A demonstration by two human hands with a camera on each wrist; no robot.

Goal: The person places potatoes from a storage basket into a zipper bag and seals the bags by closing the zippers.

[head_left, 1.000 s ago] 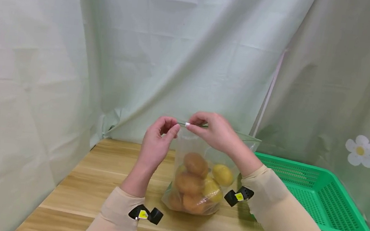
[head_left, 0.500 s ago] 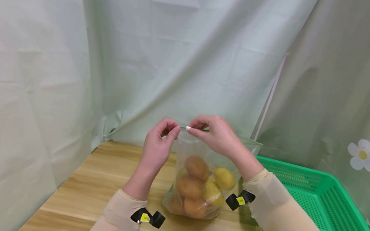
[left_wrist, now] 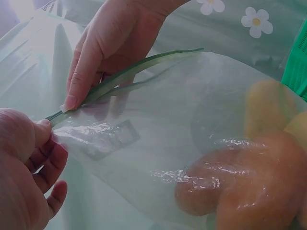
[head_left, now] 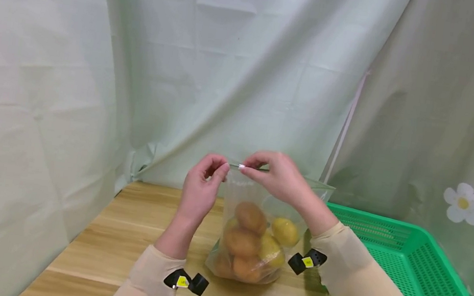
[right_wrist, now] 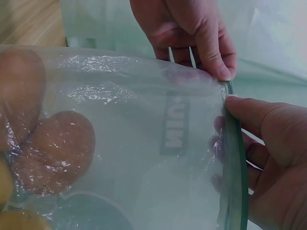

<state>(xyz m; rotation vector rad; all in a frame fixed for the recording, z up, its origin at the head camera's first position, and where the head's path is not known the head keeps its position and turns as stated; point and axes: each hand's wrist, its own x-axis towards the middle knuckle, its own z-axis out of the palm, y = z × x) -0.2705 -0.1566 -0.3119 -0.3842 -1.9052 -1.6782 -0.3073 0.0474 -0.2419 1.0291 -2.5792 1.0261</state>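
Note:
A clear zip bag (head_left: 258, 195) stands on the wooden table (head_left: 118, 247), holding several brown and yellow round fruits (head_left: 248, 240). My left hand (head_left: 209, 172) pinches the bag's left top corner between thumb and fingers. My right hand (head_left: 271, 172) pinches the green zip strip (left_wrist: 129, 74) just to the right of it. In the left wrist view the bag (left_wrist: 192, 143) fills the frame, with the right hand's fingertips (left_wrist: 72, 100) on the strip. In the right wrist view the zip strip (right_wrist: 235, 158) runs down between both hands, and fruit (right_wrist: 53, 148) shows through the plastic.
A green plastic mesh basket (head_left: 405, 257) sits on the table to the right of the bag. Pale green curtains hang close behind and on both sides; the right one has white flowers (head_left: 463, 200). The table's left edge is near the curtain.
Both hands stay pinched at the bag's top left corner. They and the bag sit slightly lower in the view; the grip itself looks the same.

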